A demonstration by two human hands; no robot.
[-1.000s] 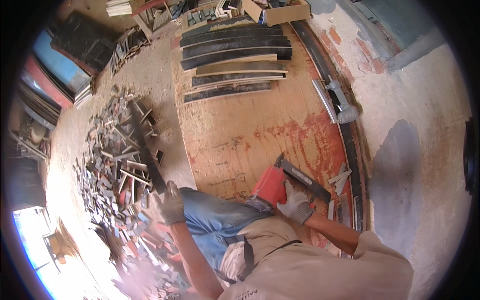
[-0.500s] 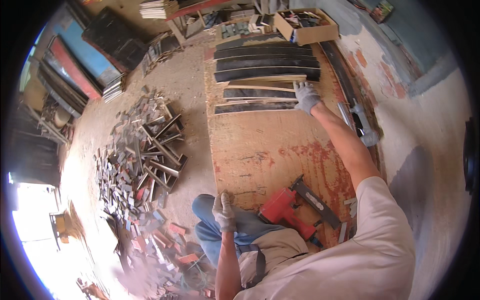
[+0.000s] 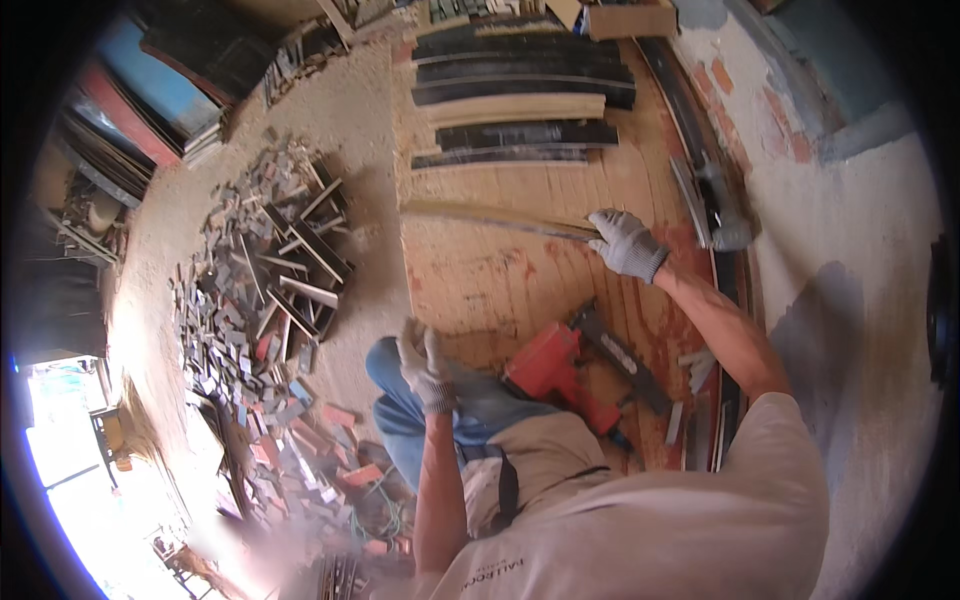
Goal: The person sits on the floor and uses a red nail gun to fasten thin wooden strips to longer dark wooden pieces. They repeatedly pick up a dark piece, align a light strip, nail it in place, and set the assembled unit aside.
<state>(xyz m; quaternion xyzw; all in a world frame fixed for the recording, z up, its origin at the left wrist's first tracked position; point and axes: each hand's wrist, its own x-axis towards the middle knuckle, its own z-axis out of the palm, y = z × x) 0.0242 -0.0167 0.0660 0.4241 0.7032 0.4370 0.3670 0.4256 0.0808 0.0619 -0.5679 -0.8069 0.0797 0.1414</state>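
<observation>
My right hand (image 3: 630, 246), in a grey-white glove, is closed round the right end of a long thin wooden strip (image 3: 490, 217). The strip stretches leftward over the plywood board (image 3: 480, 275). My left hand (image 3: 424, 372), gloved too, hovers by my bent knee with thumb and fingers apart and nothing in it. Beyond the strip lie black-faced strips (image 3: 520, 72), a bundle of pale strips (image 3: 520, 108) and a shorter dark strip (image 3: 500, 158). A red nail gun (image 3: 548, 368) with a black magazine rests on the board beside my leg.
A heap of small wood offcuts (image 3: 235, 310) covers the floor to the left. A grey tool (image 3: 725, 215) lies along the board's right edge near the wall (image 3: 830, 230). At the far end stands a cardboard box (image 3: 630, 20). Panels (image 3: 130, 110) lean at the far left.
My right hand has drawn one strip from the row toward me and holds it by its end. My left hand has lifted slightly and its fingers have spread. The view has shifted.
</observation>
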